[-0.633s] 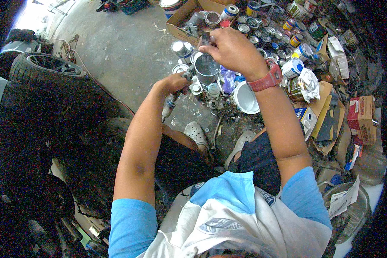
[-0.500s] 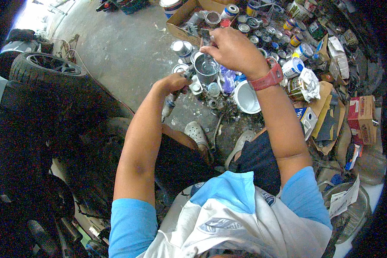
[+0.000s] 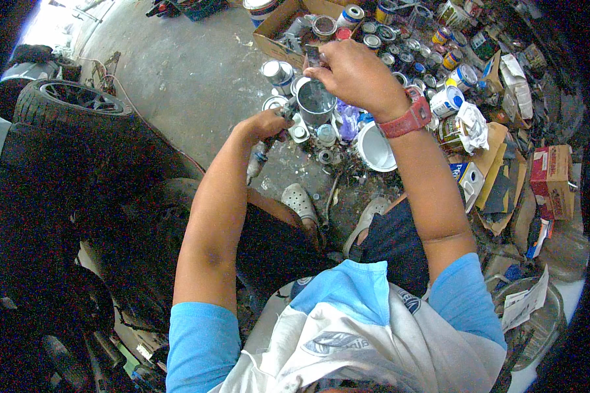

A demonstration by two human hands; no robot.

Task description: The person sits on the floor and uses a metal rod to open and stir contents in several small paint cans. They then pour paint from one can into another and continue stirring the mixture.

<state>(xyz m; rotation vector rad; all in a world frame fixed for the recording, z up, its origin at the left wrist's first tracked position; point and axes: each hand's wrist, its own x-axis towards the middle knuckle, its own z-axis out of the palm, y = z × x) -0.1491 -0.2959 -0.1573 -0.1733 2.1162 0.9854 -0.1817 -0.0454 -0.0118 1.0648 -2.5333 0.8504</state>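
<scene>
My left hand [image 3: 269,123] is closed around what looks like a spray gun [image 3: 259,160], whose metal lower end sticks out below the fist. Just beyond it is an open grey cup [image 3: 316,108] with grey liquid inside; whether it is joined to the gun is hard to see. Above the cup's far rim, my right hand [image 3: 354,71] pinches a dark flat stick [image 3: 313,56]. The stick's lower part is hard to make out against the cup. A red watch [image 3: 406,118] is on my right wrist.
White-lidded cans [image 3: 277,73] stand left of the cup, and a white bucket [image 3: 376,148] at its right. Many paint tins [image 3: 447,101] and a cardboard box [image 3: 278,36] crowd the far right. A wheel [image 3: 72,101] lies left; a hose [image 3: 157,134] crosses the floor.
My right hand and the stick have shifted very slightly over the cup, and more of the stick's top shows. The cup has moved slightly; my left hand has stayed nearly still.
</scene>
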